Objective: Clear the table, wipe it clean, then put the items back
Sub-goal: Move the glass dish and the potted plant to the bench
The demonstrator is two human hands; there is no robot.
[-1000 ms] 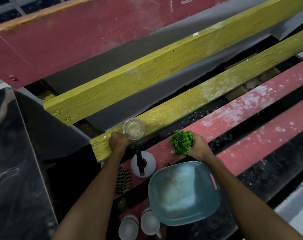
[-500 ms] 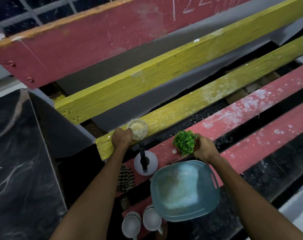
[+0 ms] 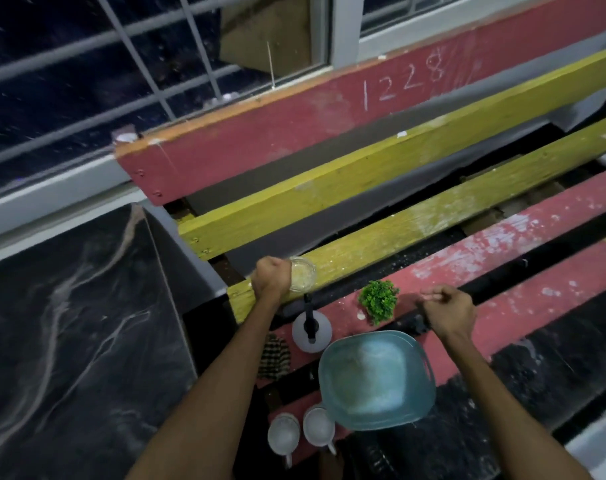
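1. Release is the fresh change in the head view: your right hand [image 3: 448, 311], which half a second ago was wrapped round the small green leafy plant [image 3: 378, 300], has let go and now sits just beside it, fingers loosely curled, holding nothing.
2. That plant stands on the red painted slat [image 3: 509, 252], beyond the pale blue plastic basin [image 3: 376, 379], so I judge one item is back in place.
3. Your left hand [image 3: 271, 277] still grips the clear glass cup [image 3: 302, 273] resting on the yellow painted slat [image 3: 433, 221]; it looks about to be set free too.
4. The white spray bottle with black nozzle [image 3: 310, 332] stands between your forearms, two white cups [image 3: 299, 432] nearer you, a checked cloth [image 3: 273, 356] beside the left forearm.
5. The slats look scuffed, with chalky white patches.
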